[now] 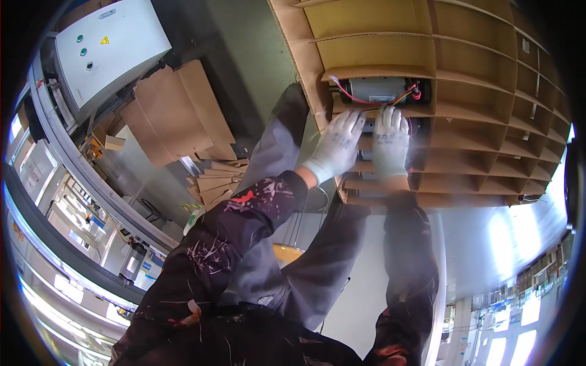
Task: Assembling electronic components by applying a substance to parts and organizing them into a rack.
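Observation:
Both my hands wear white gloves and reach into a cardboard box (301, 38) split into compartments. My left hand (336, 146) lies with fingers stretched forward over the left part of a compartment, at a cardboard divider. Close beside it, my right hand (390, 141) has its fingers extended side by side over the same compartment. Between and under the hands shows part of a grey metal cylinder (368, 127), mostly hidden. Just beyond my fingertips, a silver motor (377, 89) with black ends lies in its own compartment. Red and yellow wires (400, 97) run along its side.
Flattened brown cardboard (174, 116) and a stack of cardboard pieces (217, 183) lie to the left. A white control cabinet (113, 52) stands at the far left, beside a metal frame (79, 158). My legs straddle the space below the box's near left corner.

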Demonstrator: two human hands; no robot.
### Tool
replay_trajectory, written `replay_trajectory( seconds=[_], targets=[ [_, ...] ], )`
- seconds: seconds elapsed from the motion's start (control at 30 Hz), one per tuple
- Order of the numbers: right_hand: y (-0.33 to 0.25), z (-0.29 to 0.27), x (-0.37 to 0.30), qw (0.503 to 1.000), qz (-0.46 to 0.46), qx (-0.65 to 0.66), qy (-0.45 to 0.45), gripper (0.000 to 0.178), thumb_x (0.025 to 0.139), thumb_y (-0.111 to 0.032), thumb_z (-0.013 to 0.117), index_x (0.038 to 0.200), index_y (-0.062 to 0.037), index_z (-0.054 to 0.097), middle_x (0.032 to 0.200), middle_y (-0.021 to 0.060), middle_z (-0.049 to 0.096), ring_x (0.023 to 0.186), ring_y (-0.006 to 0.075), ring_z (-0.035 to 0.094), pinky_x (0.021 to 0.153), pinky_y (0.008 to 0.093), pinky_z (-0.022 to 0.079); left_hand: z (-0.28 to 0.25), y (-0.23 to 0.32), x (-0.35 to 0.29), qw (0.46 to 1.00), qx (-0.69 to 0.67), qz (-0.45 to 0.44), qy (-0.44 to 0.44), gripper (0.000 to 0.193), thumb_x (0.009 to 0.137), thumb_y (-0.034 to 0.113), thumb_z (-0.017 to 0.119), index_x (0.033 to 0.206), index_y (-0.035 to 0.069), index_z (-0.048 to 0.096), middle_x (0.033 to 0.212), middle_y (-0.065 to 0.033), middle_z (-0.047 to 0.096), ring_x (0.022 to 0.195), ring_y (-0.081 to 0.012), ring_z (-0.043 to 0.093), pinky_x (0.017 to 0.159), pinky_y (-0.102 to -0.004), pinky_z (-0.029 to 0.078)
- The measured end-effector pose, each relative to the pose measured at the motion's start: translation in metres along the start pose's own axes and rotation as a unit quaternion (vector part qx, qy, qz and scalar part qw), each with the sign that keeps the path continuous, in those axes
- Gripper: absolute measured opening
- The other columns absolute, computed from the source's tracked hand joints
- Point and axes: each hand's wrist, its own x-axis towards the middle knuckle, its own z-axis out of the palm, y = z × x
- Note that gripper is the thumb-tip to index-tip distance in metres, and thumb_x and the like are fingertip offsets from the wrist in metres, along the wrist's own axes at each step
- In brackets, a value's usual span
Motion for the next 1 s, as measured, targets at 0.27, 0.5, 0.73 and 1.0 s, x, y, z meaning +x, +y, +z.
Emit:
replay_trajectory(
  seconds=[0.27,0.5,0.73,1.0],
  targets=[
    [0.0,0.002,-0.007,0.984,-0.171,-0.015,-0.039,0.066,0.087,-0.021,0.06,0.145,0.0053,0.044,0.15,0.0204,0.043,0.141,0.0329,0.041,0.121,0.0424,0.028,0.027,-0.031,0.028,0.997,-0.061,-0.02,-0.044,0.061,0.076,0.008,0.065,0.133,-0.008,0.05,0.134,-0.0266,0.053,0.13,-0.0423,0.046,0.115,-0.0472,0.034],
    [-0.006,0.003,0.009,0.992,-0.082,0.025,-0.096,0.067,0.086,-0.026,0.065,0.143,0.0023,0.045,0.146,0.0172,0.047,0.135,0.0298,0.045,0.12,0.0429,0.027,0.015,-0.029,0.015,0.998,-0.022,-0.026,-0.054,0.068,0.081,0.013,0.064,0.144,-0.005,0.042,0.148,-0.0256,0.042,0.14,-0.0426,0.038,0.121,-0.0493,0.027],
    [-0.033,-0.002,0.041,0.974,0.073,0.017,-0.214,0.054,0.09,-0.03,0.06,0.136,-0.0024,0.055,0.138,0.0128,0.058,0.13,0.028,0.049,0.117,0.0436,0.029,-0.036,0.041,-0.092,0.99,-0.06,-0.119,-0.051,0.065,0.086,0.021,0.064,0.144,-0.001,0.044,0.148,-0.0228,0.043,0.139,-0.0423,0.039,0.116,-0.0516,0.032],
    [-0.005,0.025,0.006,0.991,0.014,0.132,0.005,0.062,0.076,-0.023,0.071,0.131,-0.0006,0.055,0.128,0.0154,0.059,0.127,0.0323,0.051,0.117,0.0471,0.032,-0.022,0.023,-0.129,0.944,-0.147,-0.213,-0.204,0.061,0.09,0.033,0.065,0.141,0.003,0.05,0.145,-0.0202,0.05,0.137,-0.0381,0.045,0.114,-0.0465,0.037]
  ],
)
